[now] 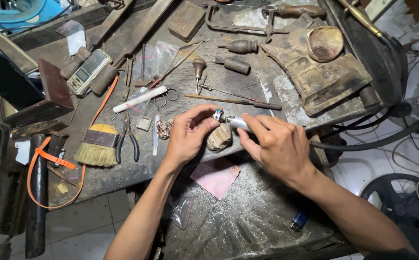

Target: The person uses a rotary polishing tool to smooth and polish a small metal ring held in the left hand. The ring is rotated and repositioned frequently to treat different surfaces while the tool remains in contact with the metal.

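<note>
At the near edge of the cluttered table (122,175), just above a worn wooden bench peg (219,138), the person's two hands meet over a small piece of work. The left hand (187,137) has its fingers (204,114) pinched narrowly on a small ring (218,115), which shows as a bluish-silver glint between thumb and forefinger. The right hand (279,144) is closed around a silvery rotary handpiece (238,123), gripped like a pen, with its tip touching or just beside the ring (the contact itself is too small to tell). A black flexible shaft (363,142) runs from the handpiece away to the right of the fingers.

The ring looks light, hard and smooth, so it is likely to slip or spin under the tool; the best hold seems to be by its band, at the sides, braced on the peg below the fingers. The handpiece appears stiff and moderately heavy at its tail, since the shaft drags on it, so a grip close to the tip suits it.

To the left of the left fingers lie a small ornate metal piece (164,129), black-handled pliers (127,139) and a bristle brush (97,146). Beyond the fingers are scissors (163,97), wooden-handled gravers (199,67) and a long thin file (233,101). Below the hands a pink paper (215,176) rests on the apron.
</note>
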